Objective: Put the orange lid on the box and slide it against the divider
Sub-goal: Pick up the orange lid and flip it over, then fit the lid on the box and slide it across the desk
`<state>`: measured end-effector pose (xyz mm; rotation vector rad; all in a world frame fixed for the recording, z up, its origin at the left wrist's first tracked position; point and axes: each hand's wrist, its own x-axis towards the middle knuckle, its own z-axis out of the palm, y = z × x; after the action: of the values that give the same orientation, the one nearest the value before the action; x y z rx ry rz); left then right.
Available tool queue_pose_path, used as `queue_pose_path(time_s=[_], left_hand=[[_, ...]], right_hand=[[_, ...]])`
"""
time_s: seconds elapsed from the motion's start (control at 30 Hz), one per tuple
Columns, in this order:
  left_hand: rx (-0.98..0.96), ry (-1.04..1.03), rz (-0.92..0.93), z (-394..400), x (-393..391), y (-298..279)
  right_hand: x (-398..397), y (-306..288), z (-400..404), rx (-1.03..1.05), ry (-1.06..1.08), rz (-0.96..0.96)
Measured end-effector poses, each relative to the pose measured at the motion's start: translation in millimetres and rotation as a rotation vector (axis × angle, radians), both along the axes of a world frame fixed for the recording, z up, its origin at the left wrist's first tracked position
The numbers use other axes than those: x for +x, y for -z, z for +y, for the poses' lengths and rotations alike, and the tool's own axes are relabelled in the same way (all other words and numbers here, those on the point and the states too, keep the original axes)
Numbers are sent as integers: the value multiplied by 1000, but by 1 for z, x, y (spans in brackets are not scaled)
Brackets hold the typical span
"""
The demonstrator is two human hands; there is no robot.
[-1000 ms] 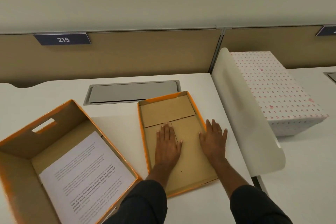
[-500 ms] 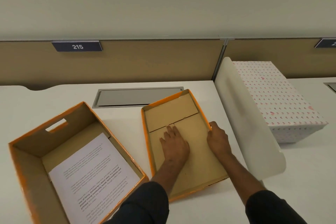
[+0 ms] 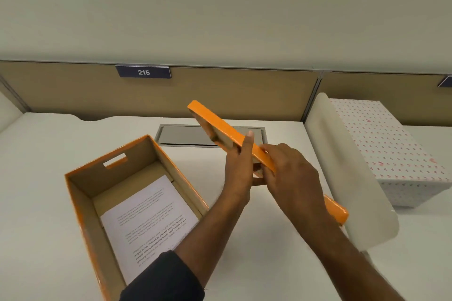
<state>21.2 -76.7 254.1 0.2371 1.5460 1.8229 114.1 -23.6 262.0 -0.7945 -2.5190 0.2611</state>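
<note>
From the head cam we see the orange lid [image 3: 221, 129] up off the desk [image 3: 281, 239], tilted on edge betw. both hands, hollow side facing left toward the open box [image 3: 171, 161]. To do this step well we'd finish the flip so the orange face ends up on top, square the lid's corners w/ the box rim, then lower it flat instead of one corner first; the paper [image 3: 151, 217] inside lies low, so it shouldn't snag. Left hand [image 3: 241, 168] stands upright, palm on the lid's inner face, thumb hooked over the rim. Right hand [image 3: 293, 173] wraps the orange outer side, fingers closed on it, forearm angled in from lower right. The divider [image 3: 347, 173] stands just right of the lid, well apart from the box.
</note>
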Motion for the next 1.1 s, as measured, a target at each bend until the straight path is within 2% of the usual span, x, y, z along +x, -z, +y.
queue_pose_path(time_s=[0.1, 0.23, 0.37, 0.5, 0.63, 0.77, 0.83, 0.93, 1.1], left_hand=[[57, -153, -79, -26, -13, -5], [112, -258, -21, -66, -37, 4], [142, -248, 8, -113, -65, 11], [151, -226, -50, -159, -91, 19], [160, -197, -127, -204, -115, 27], [145, -191, -98, -239, -136, 37], [92, -236, -22, -253, -145, 42], [-70, -317, 206, -275, -157, 55], [-351, -278, 439, -312, -176, 90]], right_hand=[[0, 3, -41, 209, -78, 4], [-4, 13, -70, 195, -233, 60], [-15, 14, -64, -55, -259, 37], [-25, 23, -45, -382, -4, -109], [-30, 40, -47, -652, 140, -119], [-52, 51, -75, -771, 158, -103], [-65, 57, -90, -787, 150, -91], [-83, 66, -110, -783, 143, -92], [-105, 73, -141, -695, 156, -63]])
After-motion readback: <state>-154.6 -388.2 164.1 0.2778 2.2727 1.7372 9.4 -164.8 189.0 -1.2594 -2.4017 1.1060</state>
